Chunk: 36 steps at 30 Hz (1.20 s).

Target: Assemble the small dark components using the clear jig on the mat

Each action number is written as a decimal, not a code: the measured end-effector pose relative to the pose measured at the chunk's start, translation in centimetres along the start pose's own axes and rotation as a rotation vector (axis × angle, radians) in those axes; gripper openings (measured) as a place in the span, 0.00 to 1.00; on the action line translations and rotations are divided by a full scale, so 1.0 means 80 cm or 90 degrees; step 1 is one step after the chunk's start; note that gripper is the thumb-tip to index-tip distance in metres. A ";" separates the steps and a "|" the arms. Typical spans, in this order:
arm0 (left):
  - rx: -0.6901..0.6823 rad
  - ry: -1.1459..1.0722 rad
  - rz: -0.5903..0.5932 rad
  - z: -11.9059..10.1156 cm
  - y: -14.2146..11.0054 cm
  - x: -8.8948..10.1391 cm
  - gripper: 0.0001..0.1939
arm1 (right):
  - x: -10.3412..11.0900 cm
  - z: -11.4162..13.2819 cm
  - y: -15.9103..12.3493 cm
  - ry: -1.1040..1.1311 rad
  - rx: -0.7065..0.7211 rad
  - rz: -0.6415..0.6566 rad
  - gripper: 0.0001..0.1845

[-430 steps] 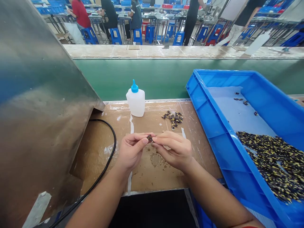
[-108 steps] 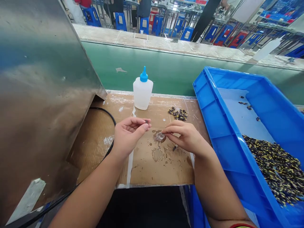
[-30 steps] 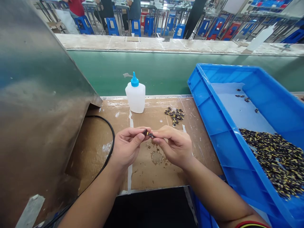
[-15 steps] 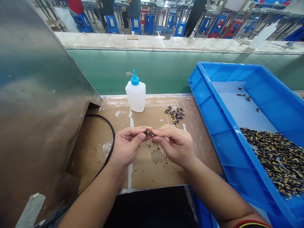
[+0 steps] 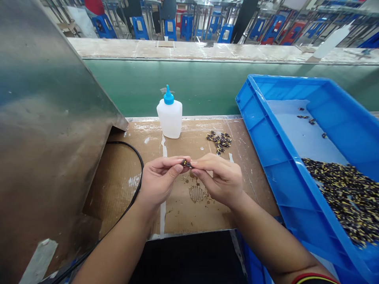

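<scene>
My left hand and my right hand meet above the cardboard-covered bench top. Between their fingertips they pinch a tiny black-and-yellow part, mostly hidden by my fingers. Just beyond my right hand lies a small loose pile of similar parts. A white glue bottle with a blue nozzle stands behind my hands. To my right, a blue plastic crate holds a large heap of these parts.
A steel sheet rises at the left, and a black cable curves beneath its edge. A green panel backs the bench. Beyond it, several people work at metal tables with blue stools.
Compared with the oldest frames, my hands have come together and both pinch the tiny part. Over the last second they barely move, and the view tilts slightly.
</scene>
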<state>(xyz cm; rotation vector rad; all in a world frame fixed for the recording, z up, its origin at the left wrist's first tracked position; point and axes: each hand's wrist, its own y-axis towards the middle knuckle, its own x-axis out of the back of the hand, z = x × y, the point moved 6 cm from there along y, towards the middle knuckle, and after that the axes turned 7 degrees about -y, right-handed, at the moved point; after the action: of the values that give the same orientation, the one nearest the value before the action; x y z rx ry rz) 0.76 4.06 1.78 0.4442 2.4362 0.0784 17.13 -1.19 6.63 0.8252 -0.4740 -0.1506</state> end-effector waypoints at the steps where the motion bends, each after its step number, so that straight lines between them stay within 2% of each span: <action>1: -0.003 0.009 -0.002 0.000 0.000 0.000 0.04 | 0.000 0.000 0.000 -0.004 0.004 0.002 0.13; 12: -0.012 0.087 -0.016 0.003 -0.002 0.004 0.04 | 0.003 0.001 0.001 -0.015 0.004 0.016 0.11; 18: 0.001 0.058 -0.017 0.005 -0.003 0.002 0.04 | 0.002 0.003 0.001 -0.008 0.003 0.000 0.10; 31: 0.026 0.067 -0.070 0.020 -0.006 0.011 0.07 | -0.002 0.003 -0.001 -0.054 0.006 -0.014 0.10; 36: 0.047 0.019 -0.067 0.022 -0.003 0.004 0.07 | -0.001 0.005 0.001 -0.063 0.028 -0.003 0.11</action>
<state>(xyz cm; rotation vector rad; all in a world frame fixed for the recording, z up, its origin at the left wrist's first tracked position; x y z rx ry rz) 1.55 3.83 0.15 0.3487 2.4938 -0.0514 16.83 -1.40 6.86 0.8652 -0.5705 -0.1867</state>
